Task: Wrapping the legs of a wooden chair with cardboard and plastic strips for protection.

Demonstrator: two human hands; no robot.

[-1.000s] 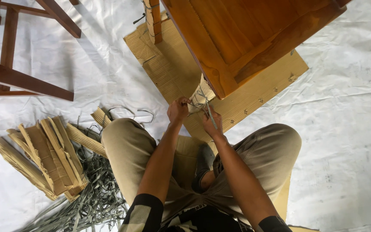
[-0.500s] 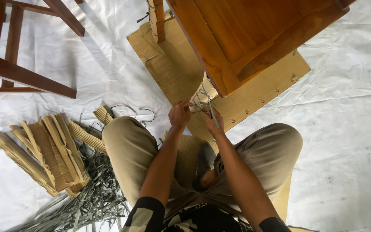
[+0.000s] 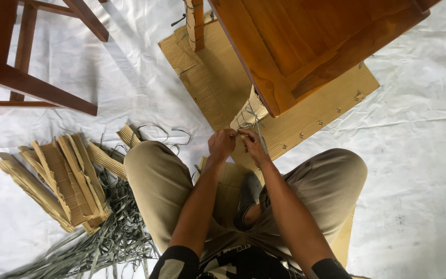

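At the far left a dark wooden chair frame (image 3: 32, 77) stands on the white sheet (image 3: 419, 155), and below it lie a pile of cardboard strips (image 3: 52, 181) and a tangle of grey strapping (image 3: 104, 243) beside your left knee.

Your left hand (image 3: 222, 143) is closed in a fist just below the wrapped table leg (image 3: 246, 113). It seems to grip the end of the grey strap (image 3: 258, 135), though you cannot tell exactly what lies inside the fingers. A second ago this hand sat higher, right against the cardboard wrap; it has come down and toward you, so the strap is being drawn away from the leg, by the look of it either to tighten it or to pull it loose.

Your right hand (image 3: 254, 147) touches the left, fingers curled and pinching the same strap, which runs up from it to the leg. It too has slid a little lower than before.

The leg belongs to the orange-brown wooden table (image 3: 305, 46), which stands on a flat cardboard sheet (image 3: 218, 77); its second wrapped leg (image 3: 195, 23) shows at the top.
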